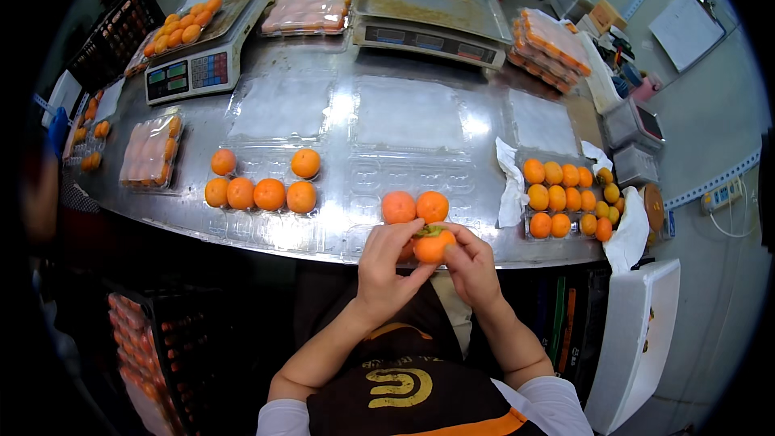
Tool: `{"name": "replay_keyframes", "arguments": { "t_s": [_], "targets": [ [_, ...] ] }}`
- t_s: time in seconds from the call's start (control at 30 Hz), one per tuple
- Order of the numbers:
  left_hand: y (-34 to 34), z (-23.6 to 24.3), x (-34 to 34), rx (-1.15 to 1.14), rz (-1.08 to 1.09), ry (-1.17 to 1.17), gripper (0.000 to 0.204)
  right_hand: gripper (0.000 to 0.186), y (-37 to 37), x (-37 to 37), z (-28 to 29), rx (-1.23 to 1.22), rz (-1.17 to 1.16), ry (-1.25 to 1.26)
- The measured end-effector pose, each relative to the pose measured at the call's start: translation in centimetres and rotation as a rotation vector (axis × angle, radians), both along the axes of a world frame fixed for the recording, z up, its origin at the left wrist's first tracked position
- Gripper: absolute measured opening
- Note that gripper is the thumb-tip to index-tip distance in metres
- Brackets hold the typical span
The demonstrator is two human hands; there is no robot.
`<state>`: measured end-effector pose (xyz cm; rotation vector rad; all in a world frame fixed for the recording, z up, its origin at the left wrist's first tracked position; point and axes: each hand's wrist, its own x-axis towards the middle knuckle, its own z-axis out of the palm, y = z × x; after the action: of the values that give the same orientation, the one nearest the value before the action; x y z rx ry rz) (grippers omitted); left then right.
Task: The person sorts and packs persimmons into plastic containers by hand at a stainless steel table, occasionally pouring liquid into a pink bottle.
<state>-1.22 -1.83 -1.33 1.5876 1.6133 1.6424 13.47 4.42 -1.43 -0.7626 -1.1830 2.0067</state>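
At the near edge of the metal table, both my hands hold one orange persimmon (434, 247) with its green calyx turned up and away. My left hand (381, 273) has its fingertips at the calyx. My right hand (475, 265) pinches the fruit from the right side. Another persimmon is partly hidden behind my left fingers. Just beyond my hands, two persimmons (416, 207) sit in the front part of an open clear plastic clamshell tray (404, 178). A white liner pad (408, 113) lies in its raised lid.
To the left stands a tray with several persimmons (270, 194); to the right, a fuller one (557, 198) with white paper beside it. Closed packs (152, 152) and two scales (428, 12) are farther back. A white foam box (634, 347) stands below right, a black crate (173, 355) below left.
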Motion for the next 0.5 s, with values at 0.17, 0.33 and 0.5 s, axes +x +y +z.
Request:
{"name": "replay_keyframes", "arguments": {
  "t_s": [0.17,0.33,0.5],
  "targets": [
    [0.4,-0.5,0.1,-0.005,0.034,-0.115,0.054,0.048,0.8,-0.3,-1.0,-0.368,0.181,0.297],
    [0.0,-1.4,0.6,-0.158,-0.034,-0.468,0.051,0.051,0.6,-0.8,-1.3,-0.576,0.226,0.408],
    [0.4,-0.2,0.1,0.037,0.043,-0.088,0.045,0.053,0.1,-1.0,-1.4,-0.694,0.210,0.469]
  ]
}}
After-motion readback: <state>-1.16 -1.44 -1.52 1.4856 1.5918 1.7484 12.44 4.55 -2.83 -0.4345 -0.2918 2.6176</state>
